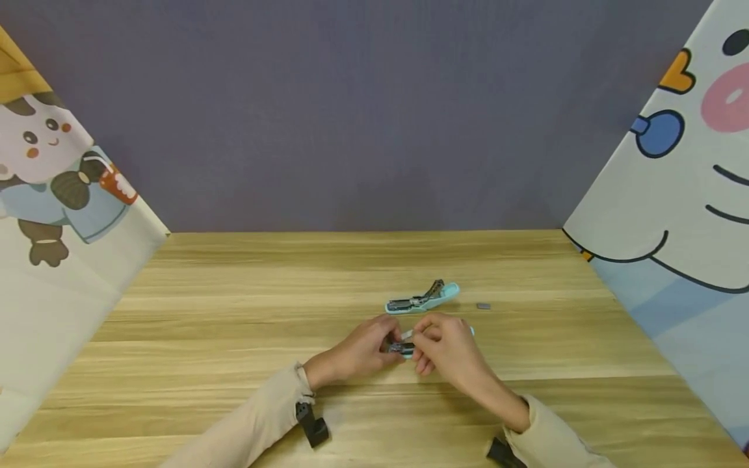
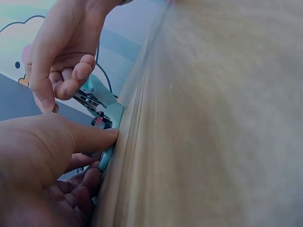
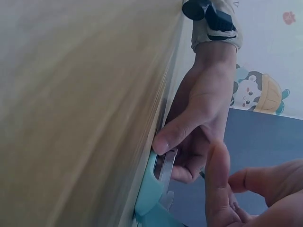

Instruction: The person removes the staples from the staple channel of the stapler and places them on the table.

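Observation:
My left hand [image 1: 365,344] grips the front end of a teal stapler [image 1: 402,349] against the wooden table, its thumb on the near side. In the right wrist view the stapler [image 3: 150,189] lies with its metal magazine [image 3: 166,172] uncovered. My right hand [image 1: 447,344] is just above and to the right, thumb and forefinger pinching a small staple strip [image 2: 55,108], mostly hidden by the fingertips. A second teal stapler [image 1: 447,294] lies opened just beyond both hands, its dark metal arm raised.
A small grey staple strip [image 1: 483,305] lies right of the far stapler on the wooden table [image 1: 263,279]. A dark grey panel [image 1: 363,117] rises at the table's back. Cartoon-printed panels stand at the left [image 1: 47,312] and right [image 1: 661,214].

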`<state>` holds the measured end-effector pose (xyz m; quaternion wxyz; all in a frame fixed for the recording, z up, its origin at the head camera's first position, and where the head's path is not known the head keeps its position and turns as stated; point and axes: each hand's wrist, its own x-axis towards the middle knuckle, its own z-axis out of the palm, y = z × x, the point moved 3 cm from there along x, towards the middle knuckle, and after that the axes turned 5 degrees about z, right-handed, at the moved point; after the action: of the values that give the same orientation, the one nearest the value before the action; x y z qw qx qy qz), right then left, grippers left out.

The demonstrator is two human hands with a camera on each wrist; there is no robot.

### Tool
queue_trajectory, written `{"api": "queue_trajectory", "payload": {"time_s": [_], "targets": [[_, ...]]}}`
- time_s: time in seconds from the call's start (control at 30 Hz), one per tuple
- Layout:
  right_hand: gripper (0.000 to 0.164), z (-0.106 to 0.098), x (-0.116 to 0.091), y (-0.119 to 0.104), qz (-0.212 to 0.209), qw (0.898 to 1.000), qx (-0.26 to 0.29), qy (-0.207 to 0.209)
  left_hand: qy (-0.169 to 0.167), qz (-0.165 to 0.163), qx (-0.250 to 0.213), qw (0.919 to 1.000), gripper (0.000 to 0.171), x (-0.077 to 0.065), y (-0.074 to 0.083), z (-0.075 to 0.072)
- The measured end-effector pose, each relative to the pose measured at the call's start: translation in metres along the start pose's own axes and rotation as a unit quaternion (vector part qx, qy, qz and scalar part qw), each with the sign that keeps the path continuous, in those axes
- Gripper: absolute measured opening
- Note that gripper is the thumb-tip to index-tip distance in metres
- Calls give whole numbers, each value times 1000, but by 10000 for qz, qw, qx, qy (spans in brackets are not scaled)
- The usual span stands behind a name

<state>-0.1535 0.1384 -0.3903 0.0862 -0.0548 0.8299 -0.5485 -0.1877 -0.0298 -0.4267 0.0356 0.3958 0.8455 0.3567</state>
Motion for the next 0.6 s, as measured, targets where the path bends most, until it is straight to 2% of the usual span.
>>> {"api": "queue_trajectory", "payload": {"time_s": [0.27,0.6], "targets": [[13,-13,-9,3,-76,9995,97,-280,145,192,-131,9996,23,-1,-1,5],[19,-29,-14,7,-348,9989,143,-270,315,299,-292,9986,23,-4,-2,4]]}}
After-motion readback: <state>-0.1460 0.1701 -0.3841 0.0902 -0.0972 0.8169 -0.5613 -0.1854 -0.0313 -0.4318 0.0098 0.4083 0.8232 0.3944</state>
